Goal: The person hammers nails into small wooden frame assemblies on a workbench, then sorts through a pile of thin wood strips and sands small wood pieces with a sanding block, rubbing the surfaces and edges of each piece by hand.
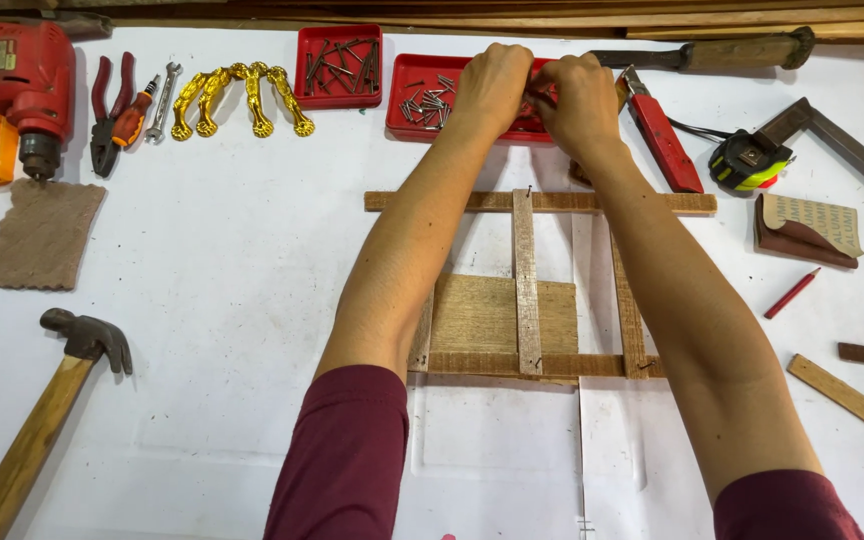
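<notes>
Both hands reach to the far side of the white table (202,300) and meet over the red tray of nails (430,95). The left hand (492,85) is curled, with the fingers bent down onto the tray's right part, but I cannot tell if it pinches a nail, because the back of the hand hides the fingertips. The right hand (580,100) is also closed, touching the left one, and what it grips is hidden too. Under the forearms lies a wooden frame (524,280) made of thin slats, with a flat board beneath its lower part; the arms cross over its two sides and cover parts of it. A second red tray (338,62) with darker nails stands just left of the first one. More to the left are golden handles (242,98), a small wrench (164,100), pliers (107,110) and a red drill (22,80). A piece of sandpaper (42,232) and a hammer (52,400) lie near the left edge. To the right of the hands are a red tool (664,140), a tape measure (750,160), a metal square (852,150), a folded sandpaper sheet (810,228), a red pencil (790,294) and loose wood strips (852,400).
</notes>
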